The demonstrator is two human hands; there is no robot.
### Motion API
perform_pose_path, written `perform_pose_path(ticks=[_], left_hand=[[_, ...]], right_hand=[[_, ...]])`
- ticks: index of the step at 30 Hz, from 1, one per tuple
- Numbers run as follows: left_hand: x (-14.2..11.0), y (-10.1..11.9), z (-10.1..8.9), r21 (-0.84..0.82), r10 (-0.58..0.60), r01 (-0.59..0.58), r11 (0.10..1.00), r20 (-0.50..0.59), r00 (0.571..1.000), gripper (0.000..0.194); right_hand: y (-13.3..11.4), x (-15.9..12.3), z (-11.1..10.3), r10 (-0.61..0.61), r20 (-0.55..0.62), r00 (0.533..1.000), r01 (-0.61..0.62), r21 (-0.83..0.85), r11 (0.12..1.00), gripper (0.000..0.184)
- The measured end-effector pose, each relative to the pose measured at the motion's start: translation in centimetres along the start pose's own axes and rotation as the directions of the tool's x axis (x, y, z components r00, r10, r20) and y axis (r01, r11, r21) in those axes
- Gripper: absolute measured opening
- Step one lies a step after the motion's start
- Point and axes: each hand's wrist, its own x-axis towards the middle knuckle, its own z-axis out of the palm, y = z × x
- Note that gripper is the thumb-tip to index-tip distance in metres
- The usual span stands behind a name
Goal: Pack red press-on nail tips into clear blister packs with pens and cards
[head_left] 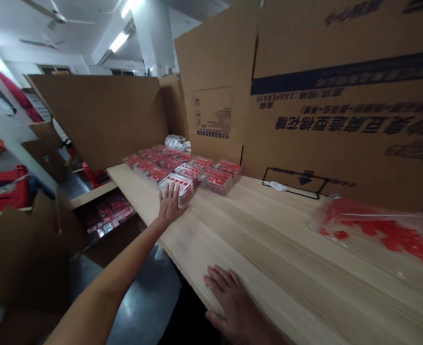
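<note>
My left hand (170, 203) reaches forward, fingers spread, its fingertips on the nearest clear plastic box (184, 186), which has a row of red squares on a pale top. Behind and beside that box stand several more clear boxes (157, 173) with red contents, grouped closely on the wooden table (247, 230). Close to the table's near edge, my right hand (233, 302) lies palm down with its fingers stretched out. Nothing shows in either hand.
Large printed cardboard sheets (305, 134) wall the table's far side, with another plain one (99, 115) at the left. On the right lies a clear bag of red pieces (377, 225). An open carton (107, 215) below holds more red packs. A red stool (6, 187) stands far left.
</note>
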Motion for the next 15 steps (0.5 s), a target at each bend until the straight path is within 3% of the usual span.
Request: perform_pose_path(ticks=[3,6,12,15], left_hand=[[-7.2,-0.2,1.0,-0.173,-0.055,0.048,0.984,-0.037,0.998,0.066],[-13.7,0.0,2.2,-0.306,-0.016,0.040,0.951,0.083,0.996,0.051],[-21.0,-1.2,3.3,-0.340,-0.021,0.086,0.936,0.192,0.981,0.053],[-27.4,-3.5,3.6,-0.317,-0.120,0.217,0.923,0.298,0.947,0.045]], right_hand=[[-0.7,-0.2,-0.6,0.011,-0.006,1.000,-0.011,-0.036,0.999,0.062],[-0.7,0.0,-0.6,-0.013,-0.021,1.000,0.011,-0.092,0.996,0.058],[0.6,0.0,0.7,-0.092,-0.105,0.990,0.073,-0.172,0.982,0.052],[1.0,0.0,1.2,-0.115,-0.153,0.981,0.086,-0.184,0.979,0.049]])
